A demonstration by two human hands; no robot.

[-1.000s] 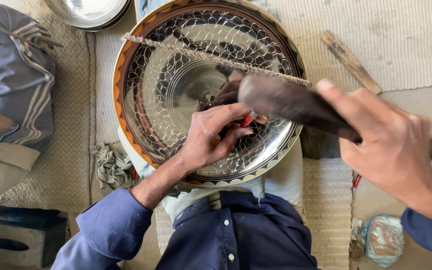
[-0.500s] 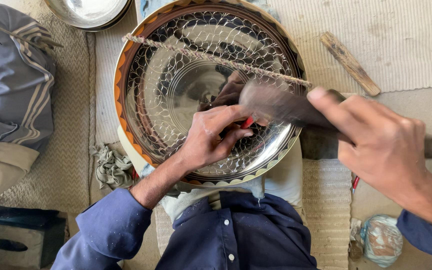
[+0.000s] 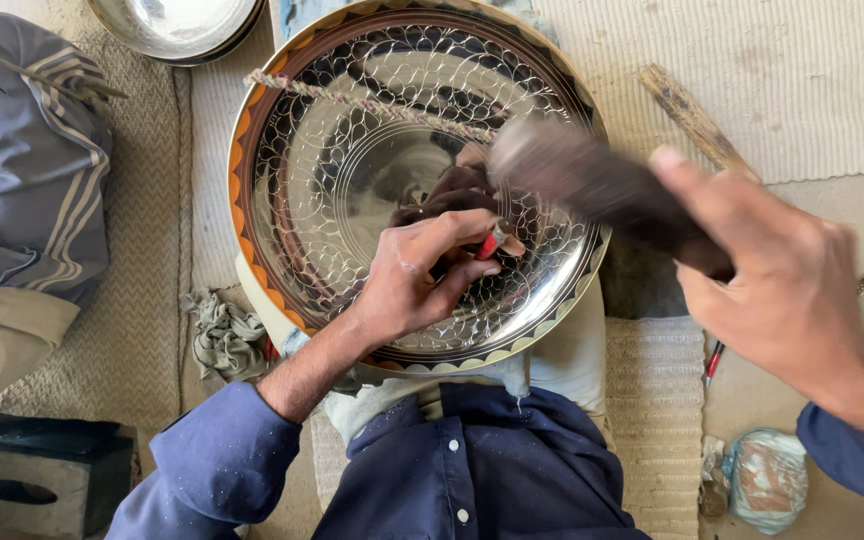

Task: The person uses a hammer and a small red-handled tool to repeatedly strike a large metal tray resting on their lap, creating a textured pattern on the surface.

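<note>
A large shiny metal tray (image 3: 332,150) with an engraved scale pattern and an orange-edged rim rests on my lap. My left hand (image 3: 422,275) presses a small red-handled punch tool (image 3: 489,245) onto the tray's lower middle. My right hand (image 3: 782,290) grips a dark wooden mallet (image 3: 592,185), raised and blurred above the tray's right side, over the punch. A twisted cord (image 3: 372,103) lies across the tray's upper part.
A second metal bowl (image 3: 177,25) sits at the top left. A grey striped cloth bundle (image 3: 22,160) lies left, a crumpled rag (image 3: 222,335) by the tray, a dark box (image 3: 37,470) bottom left, a wooden stick (image 3: 692,115) top right, a wrapped bundle (image 3: 767,475) bottom right.
My right hand has swung the mallet, whose head moved slightly left and up over the punch. My left hand stays in place on the tray.
</note>
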